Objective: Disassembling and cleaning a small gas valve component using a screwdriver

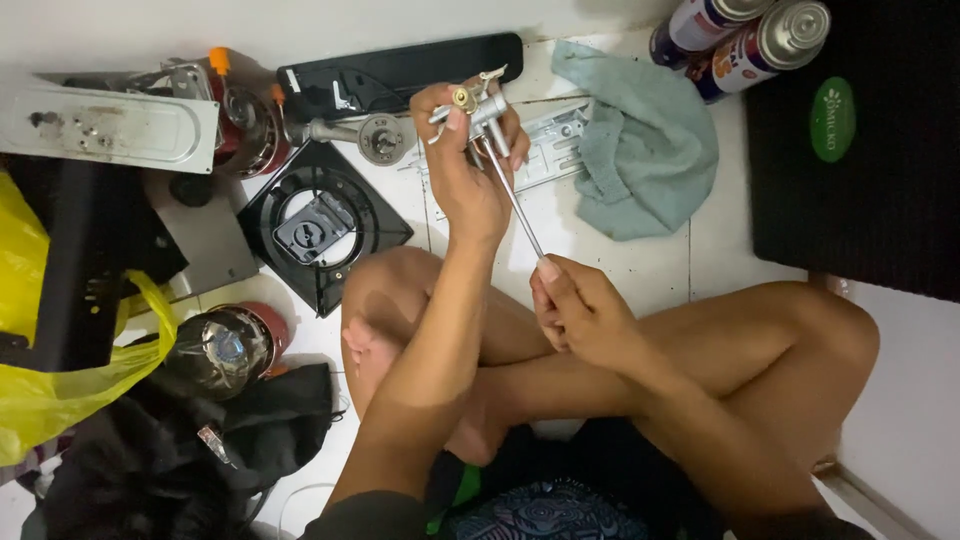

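**Stove all in pieces, valve part held up in both hands**

Parts lie spread out on the white floor [640, 270], so the taking-apart looks mostly done and nothing is back together yet. At the far left is a yellow bag [40, 390] and a flat grey metal plate [110, 125]. Next to them sit a red gas piece [240, 125] and the black square burner tray [320, 225], loose and open. A long black panel [400, 70] lies above it.

In the middle, the left hand [465, 175] is shut around a small metal valve [478, 108] with a brass tip, lifted above the floor. A thin metal rod [515, 205] runs down from the valve. The right hand [580, 310] pinches the low end of the rod between thumb and fingers [548, 270]. I think this small part is being worked on now.

To the right lie a blue-green cloth [640, 140], two spray cans [745, 40] and a black mat [860, 150].
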